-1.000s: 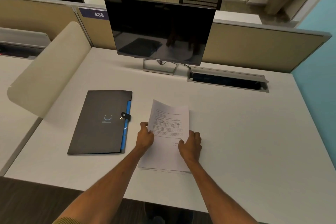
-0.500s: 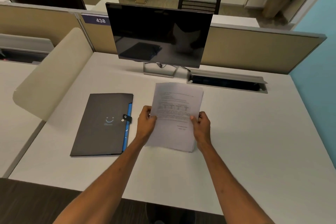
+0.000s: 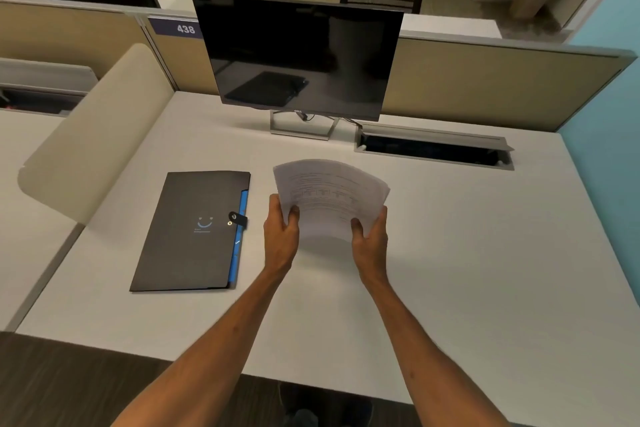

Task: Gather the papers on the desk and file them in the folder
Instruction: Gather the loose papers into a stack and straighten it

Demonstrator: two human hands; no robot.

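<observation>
A stack of printed white papers point(image 3: 329, 199) is held above the white desk point(image 3: 467, 253), bowed and blurred. My left hand point(image 3: 281, 236) grips its left edge and my right hand point(image 3: 370, 241) grips its right edge, thumbs on top. A dark grey folder point(image 3: 188, 232) with a blue inner edge, a smiley mark and a snap strap lies shut and flat on the desk, just left of my left hand and apart from it.
A dark monitor point(image 3: 298, 55) on a silver stand sits at the back centre. An open cable tray point(image 3: 433, 149) is set into the desk at the back right. A beige side divider point(image 3: 93, 135) bounds the left, partition panels point(image 3: 485, 80) the back.
The papers lay flat on the desk under both hands a second ago; both hands have lifted them off the surface and tilted them upright, and they now bend between the hands.
</observation>
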